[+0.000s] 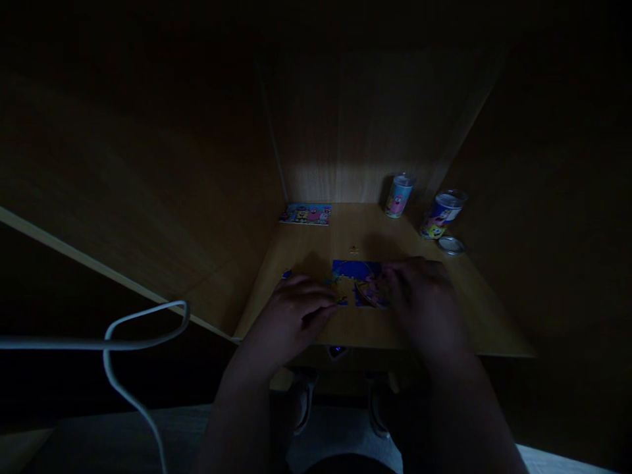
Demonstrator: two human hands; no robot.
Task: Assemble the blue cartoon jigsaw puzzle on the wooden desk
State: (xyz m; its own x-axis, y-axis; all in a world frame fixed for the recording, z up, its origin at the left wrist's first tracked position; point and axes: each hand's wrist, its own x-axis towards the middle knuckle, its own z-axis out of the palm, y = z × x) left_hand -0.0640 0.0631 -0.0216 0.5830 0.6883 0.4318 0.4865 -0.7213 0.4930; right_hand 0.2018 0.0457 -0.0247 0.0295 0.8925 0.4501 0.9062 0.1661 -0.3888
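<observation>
A partly assembled blue jigsaw puzzle [356, 268] lies on the wooden surface between my hands, with a gap in its lower left part. My left hand [299, 309] is closed at the puzzle's left side, thumb and forefinger pinched on a small puzzle piece [342, 301]. At the right edge, my right hand [427, 299] has its fingers bent together on the puzzle; its fingertips are partly hidden in the dark. A loose puzzle piece [354, 251] sits just beyond the puzzle. Another blue piece [286, 274] shows beside my left knuckles.
A cartoon picture card [306, 213] lies at the back left. Two cartoon-printed cans [397, 197] stand at the back right, a round lid [451, 245] near them. Wooden panels enclose the dim surface. A white cable [143, 343] hangs at the left.
</observation>
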